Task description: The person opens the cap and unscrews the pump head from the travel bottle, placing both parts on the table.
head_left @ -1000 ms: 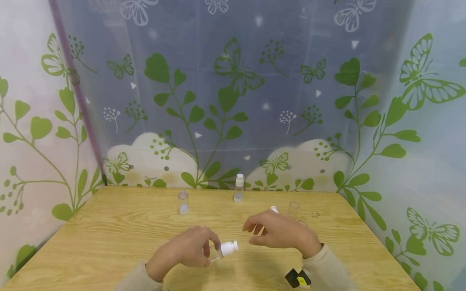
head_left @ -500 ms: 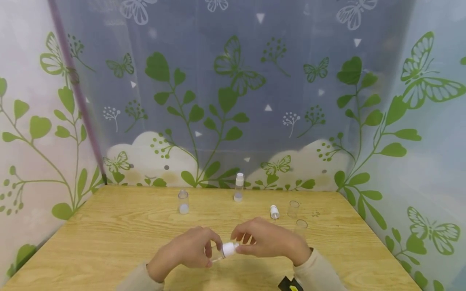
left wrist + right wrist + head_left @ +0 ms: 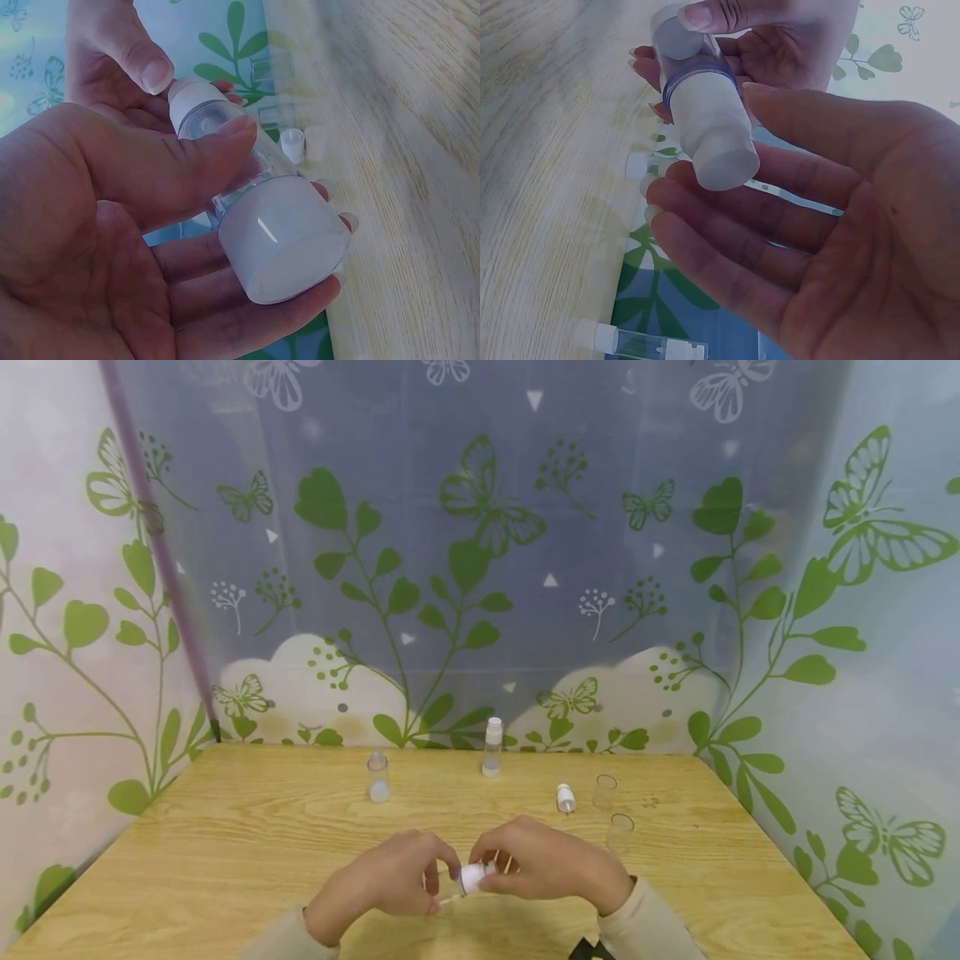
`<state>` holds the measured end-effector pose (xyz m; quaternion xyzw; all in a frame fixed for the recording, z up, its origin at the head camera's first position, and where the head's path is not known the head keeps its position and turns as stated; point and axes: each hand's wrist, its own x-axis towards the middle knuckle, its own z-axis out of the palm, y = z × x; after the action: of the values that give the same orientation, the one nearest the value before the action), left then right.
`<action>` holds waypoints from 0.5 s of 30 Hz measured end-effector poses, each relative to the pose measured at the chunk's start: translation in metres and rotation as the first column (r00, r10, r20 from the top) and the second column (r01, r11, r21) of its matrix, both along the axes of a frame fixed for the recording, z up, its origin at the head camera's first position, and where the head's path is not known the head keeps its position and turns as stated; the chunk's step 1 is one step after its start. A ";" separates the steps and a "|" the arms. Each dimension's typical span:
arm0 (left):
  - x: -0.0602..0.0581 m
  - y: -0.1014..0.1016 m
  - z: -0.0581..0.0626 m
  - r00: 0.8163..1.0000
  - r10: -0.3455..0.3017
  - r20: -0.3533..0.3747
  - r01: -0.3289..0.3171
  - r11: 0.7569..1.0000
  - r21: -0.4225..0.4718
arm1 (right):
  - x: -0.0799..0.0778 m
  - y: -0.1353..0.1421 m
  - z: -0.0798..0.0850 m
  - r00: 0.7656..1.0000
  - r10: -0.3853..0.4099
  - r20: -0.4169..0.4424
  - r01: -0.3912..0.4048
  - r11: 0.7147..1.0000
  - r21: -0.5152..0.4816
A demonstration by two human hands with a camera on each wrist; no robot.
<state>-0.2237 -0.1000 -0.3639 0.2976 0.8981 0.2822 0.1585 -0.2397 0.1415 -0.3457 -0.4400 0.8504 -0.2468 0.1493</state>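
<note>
My left hand [image 3: 396,874] grips a small clear pump bottle by its body, tilted, with its wide white base [image 3: 281,240] resting across the fingers and the thumb over the clear wall. Its white pump top [image 3: 709,112] points to the right. My right hand [image 3: 551,866] pinches that top between thumb and fingers in the head view. From the right wrist, the thumb tip lies beside the white collar and the other fingers pass behind and below it.
Further back on the wooden table [image 3: 225,835] stand a clear bottle [image 3: 378,779] and a pump bottle [image 3: 492,748]. To the right, a white pump top [image 3: 566,798] lies near two clear caps, one further back [image 3: 604,792] and one nearer [image 3: 620,833]. A patterned curtain [image 3: 420,568] hangs behind.
My right hand has come left and down onto the white pump top, uncovering the loose pump top and clear caps behind it. The left hand holds the bottle in nearly the same place.
</note>
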 end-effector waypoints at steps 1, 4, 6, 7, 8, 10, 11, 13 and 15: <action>0.000 0.000 0.000 1.000 0.000 0.002 0.000 1.000 -0.001 | 0.000 0.000 0.000 1.000 -0.001 0.000 0.001 1.000 0.002; 0.001 0.001 0.000 1.000 -0.003 0.002 0.003 1.000 -0.001 | 0.000 -0.001 -0.001 1.000 -0.001 -0.009 0.001 1.000 0.006; 0.001 0.001 -0.001 1.000 -0.005 -0.003 0.005 1.000 -0.001 | 0.000 -0.001 -0.002 1.000 0.001 -0.020 -0.001 1.000 0.006; 0.001 0.001 -0.001 1.000 -0.006 -0.007 0.006 1.000 -0.001 | 0.000 -0.002 -0.002 1.000 0.002 -0.025 -0.002 1.000 0.006; 0.001 0.001 -0.001 1.000 -0.009 -0.013 0.009 1.000 -0.001 | 0.000 -0.002 -0.003 1.000 0.003 -0.030 -0.003 1.000 0.006; 0.001 0.001 -0.002 1.000 -0.011 -0.022 0.011 1.000 -0.001 | 0.001 -0.002 -0.003 0.999 0.002 -0.032 -0.002 1.000 0.006; 0.002 0.001 -0.002 1.000 -0.013 -0.025 0.013 1.000 0.000 | 0.001 -0.003 -0.004 0.999 0.001 -0.032 -0.001 1.000 0.008; 0.002 0.001 -0.003 0.999 -0.014 -0.030 0.014 1.000 -0.001 | 0.002 -0.003 -0.005 1.000 -0.001 -0.027 0.002 1.000 0.012; 0.002 0.001 -0.004 0.999 -0.017 -0.033 0.016 1.000 -0.002 | 0.002 -0.003 -0.006 1.000 -0.004 -0.025 0.005 1.000 0.019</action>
<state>-0.2212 -0.0988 -0.3678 0.3096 0.8984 0.2751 0.1461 -0.2377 0.1381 -0.3518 -0.4397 0.8555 -0.2334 0.1423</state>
